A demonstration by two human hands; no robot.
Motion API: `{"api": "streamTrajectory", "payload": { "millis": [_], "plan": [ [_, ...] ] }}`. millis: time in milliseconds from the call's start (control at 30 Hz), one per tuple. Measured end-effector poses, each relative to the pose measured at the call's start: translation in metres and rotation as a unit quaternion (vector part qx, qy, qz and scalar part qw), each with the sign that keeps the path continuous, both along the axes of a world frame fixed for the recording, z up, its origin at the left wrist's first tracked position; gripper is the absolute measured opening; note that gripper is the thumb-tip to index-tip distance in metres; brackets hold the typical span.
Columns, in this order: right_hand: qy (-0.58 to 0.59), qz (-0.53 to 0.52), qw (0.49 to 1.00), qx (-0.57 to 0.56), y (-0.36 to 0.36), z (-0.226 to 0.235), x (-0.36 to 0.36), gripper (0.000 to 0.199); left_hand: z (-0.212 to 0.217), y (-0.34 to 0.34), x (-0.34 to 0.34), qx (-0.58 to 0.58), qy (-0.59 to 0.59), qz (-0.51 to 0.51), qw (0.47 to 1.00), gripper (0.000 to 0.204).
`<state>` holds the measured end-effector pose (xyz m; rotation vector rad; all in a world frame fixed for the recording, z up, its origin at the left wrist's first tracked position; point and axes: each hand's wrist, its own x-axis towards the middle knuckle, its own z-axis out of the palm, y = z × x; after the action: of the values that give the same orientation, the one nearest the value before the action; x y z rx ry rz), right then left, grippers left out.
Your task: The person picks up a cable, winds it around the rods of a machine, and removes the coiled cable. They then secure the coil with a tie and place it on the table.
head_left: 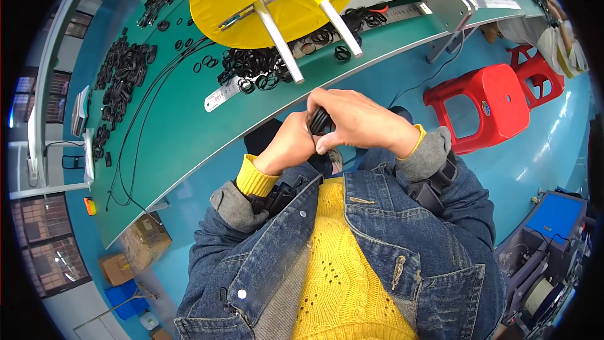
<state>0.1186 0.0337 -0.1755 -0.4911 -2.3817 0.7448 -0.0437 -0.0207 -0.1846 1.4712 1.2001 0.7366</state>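
Both hands, left hand (290,145) & right hand (355,119), pinching black coil (319,119), green bench (182,126), blue floor (547,145).

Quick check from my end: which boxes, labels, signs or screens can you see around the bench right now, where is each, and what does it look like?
Cardboard boxes: two brown ones on the floor, lower left, under the green bench end.
Blue bin: floor, below the boxes.
Ruler strip: white, flat on the green bench.
Round sticker: small, blue, on the red stool.
Screen: seen edge-on at the bench's far left; face hidden.
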Motion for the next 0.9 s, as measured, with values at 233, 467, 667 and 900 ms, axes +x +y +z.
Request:
{"api": "streamTrajectory", "payload": {
  "millis": [233,467,667,900],
  "plan": [
    [0.168,-0.008,0.735,-0.657,-0.023,-0.013,-0.011,0.021,0.023,-0.026,-0.021,0.101,0.091,0.107,0.985,0.039],
    [0.025,-0.147,0.989,0.025,-0.080,0.043,-0.075,0.025,0.032,-0.060,-0.052,0.178,0.144,0.080,0.970,0.022],
    [-0.058,-0.150,0.987,0.009,-0.092,0.032,-0.114,0.032,0.028,-0.084,-0.091,0.110,0.176,0.011,0.978,0.022],
    [-0.064,0.018,0.873,-0.483,-0.093,0.031,-0.110,0.029,0.095,-0.079,-0.213,-0.283,0.145,-0.073,0.945,0.028]
  ]
}}
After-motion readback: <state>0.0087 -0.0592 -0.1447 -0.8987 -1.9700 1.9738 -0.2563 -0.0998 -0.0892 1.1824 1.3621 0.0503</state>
